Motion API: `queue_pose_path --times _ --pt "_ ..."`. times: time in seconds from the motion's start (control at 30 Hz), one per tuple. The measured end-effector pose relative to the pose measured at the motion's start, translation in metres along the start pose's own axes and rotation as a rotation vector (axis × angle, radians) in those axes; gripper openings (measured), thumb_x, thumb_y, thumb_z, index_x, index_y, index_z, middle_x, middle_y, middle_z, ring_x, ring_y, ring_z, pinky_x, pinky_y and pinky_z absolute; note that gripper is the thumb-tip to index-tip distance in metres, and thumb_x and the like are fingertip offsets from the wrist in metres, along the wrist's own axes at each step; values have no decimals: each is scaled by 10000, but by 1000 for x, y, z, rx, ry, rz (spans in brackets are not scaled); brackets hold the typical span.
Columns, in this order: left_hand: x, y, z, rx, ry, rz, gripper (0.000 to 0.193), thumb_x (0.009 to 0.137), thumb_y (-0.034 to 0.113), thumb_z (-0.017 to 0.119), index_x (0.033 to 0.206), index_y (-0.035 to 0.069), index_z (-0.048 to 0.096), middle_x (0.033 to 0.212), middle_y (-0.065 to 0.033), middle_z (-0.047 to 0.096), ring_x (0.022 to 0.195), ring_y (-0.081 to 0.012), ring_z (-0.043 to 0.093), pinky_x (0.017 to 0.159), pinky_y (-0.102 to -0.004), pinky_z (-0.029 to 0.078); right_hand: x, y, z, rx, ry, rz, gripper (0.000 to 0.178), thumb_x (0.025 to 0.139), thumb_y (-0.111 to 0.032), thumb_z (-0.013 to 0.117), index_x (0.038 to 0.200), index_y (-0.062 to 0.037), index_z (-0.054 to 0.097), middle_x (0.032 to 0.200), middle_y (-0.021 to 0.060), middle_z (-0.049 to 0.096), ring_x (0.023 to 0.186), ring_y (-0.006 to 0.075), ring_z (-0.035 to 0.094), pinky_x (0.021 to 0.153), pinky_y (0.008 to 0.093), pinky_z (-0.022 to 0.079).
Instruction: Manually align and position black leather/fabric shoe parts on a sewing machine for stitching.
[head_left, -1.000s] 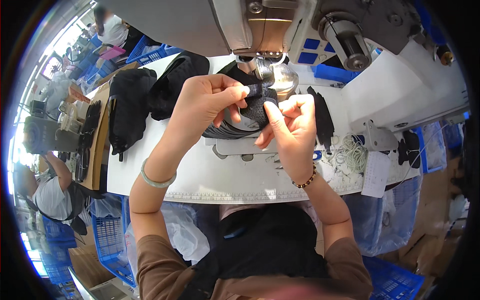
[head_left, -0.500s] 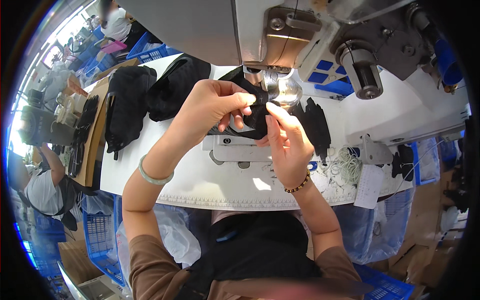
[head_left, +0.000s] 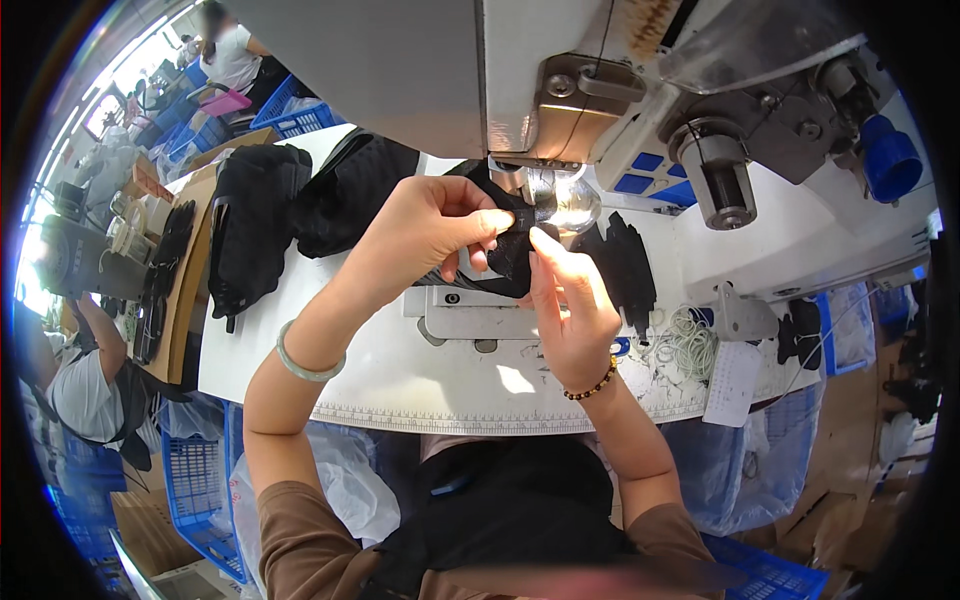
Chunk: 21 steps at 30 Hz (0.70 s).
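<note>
A piece of black fabric (head_left: 510,258) is stretched between my two hands, close to the needle area of the sewing machine (head_left: 590,100). My left hand (head_left: 440,225) pinches its upper edge between thumb and index finger, near a small dark label (head_left: 523,218). Lower and to the right, my right hand (head_left: 572,300) grips the same fabric with the thumb and fingertips. Part of the fabric lies hidden behind my fingers.
Folded black garments (head_left: 262,215) lie left on the white table (head_left: 470,385). Black strips (head_left: 628,265) and a coil of pale cord (head_left: 690,342) sit on the right. A blue crate (head_left: 200,480) stands below the table, lower left. Another person (head_left: 90,390) is at far left.
The whole scene sits slightly lower in the picture. Both hands keep their pinch on the black fabric, which shows a little more of the dark label between them.
</note>
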<state>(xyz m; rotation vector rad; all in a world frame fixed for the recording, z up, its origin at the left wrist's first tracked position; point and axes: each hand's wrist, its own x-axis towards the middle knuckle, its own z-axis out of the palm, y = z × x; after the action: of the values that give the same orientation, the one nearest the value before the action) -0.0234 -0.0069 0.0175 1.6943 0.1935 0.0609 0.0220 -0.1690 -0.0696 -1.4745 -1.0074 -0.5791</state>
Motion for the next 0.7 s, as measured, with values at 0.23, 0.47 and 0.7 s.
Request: queue_pose_path --times 0.23,0.47,0.7 --pt "5 -3 -8 -3 -80 -47 207 814 168 664 745 -12 586 640 -43 575 476 -60 522 448 -167 426 1 -1 1 -7 6 1 362 768 103 624 1115 5 589 784 103 562 630 171 584 576 257 485" --pt "8 -14 -5 -158 -75 6 188 813 143 675 735 0 581 651 -37 574 492 -58 534 477 -157 439 0 -2 2 -6 9 15 347 773 100 622 1106 4 590 795 103 565 623 165 591 569 254 487" --pt "9 -14 -5 -209 -88 -3 154 810 101 674 751 -7 581 667 -46 581 514 -60 550 495 -156 453 0 -2 2 11 8 27 347 784 99 613 1116 2 582 819 107 572 628 164 595 571 258 488"
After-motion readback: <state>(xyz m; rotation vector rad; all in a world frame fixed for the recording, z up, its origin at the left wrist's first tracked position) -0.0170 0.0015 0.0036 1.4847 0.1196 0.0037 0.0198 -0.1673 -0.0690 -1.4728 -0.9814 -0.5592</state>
